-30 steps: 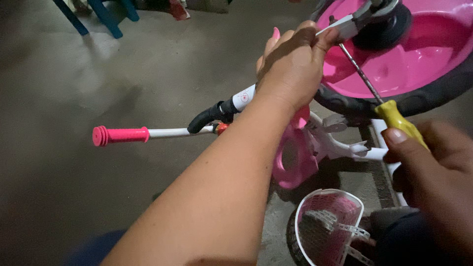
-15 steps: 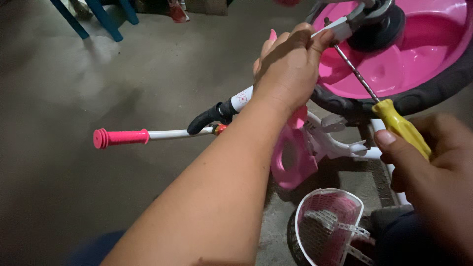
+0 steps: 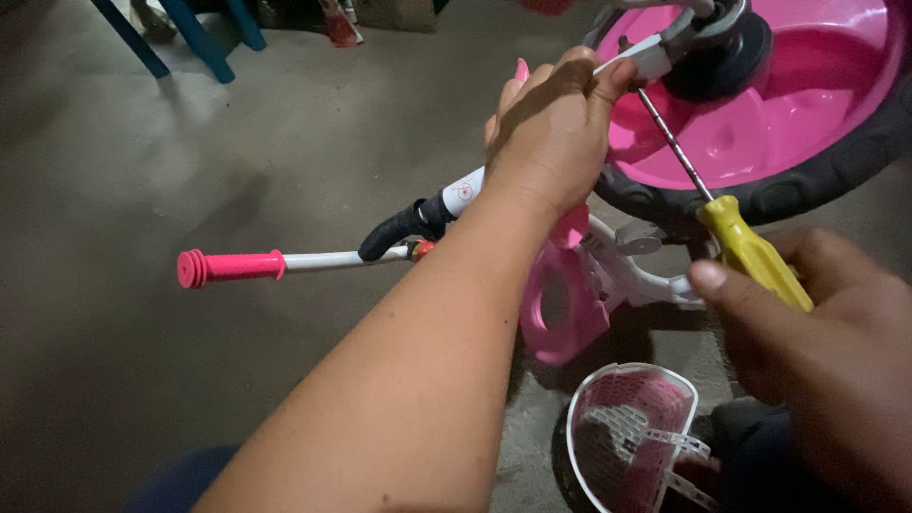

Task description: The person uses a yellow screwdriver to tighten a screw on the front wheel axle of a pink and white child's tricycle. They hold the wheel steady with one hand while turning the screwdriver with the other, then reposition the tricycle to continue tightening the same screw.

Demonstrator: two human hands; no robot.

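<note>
I see my right hand (image 3: 817,351) wrapped closed around the yellow-handled screwdriver (image 3: 731,228), its thin steel shaft angling up to the hub of the pink wheel (image 3: 788,104). My left hand (image 3: 551,133) pinches the white fork bracket (image 3: 646,52) just left of that hub. The screwdriver looks light and rigid; its ribbed handle seems the surest hold, since the shaft looks slick.

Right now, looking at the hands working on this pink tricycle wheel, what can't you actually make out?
- Head view: the screwdriver tip is hidden where it meets the fork bracket.
- The pink wheel is cut off by the top and right edges.
- The left hand covers what its fingers grip.
- The right hand runs past the right edge.
- The mesh basket runs off the bottom edge.
</note>
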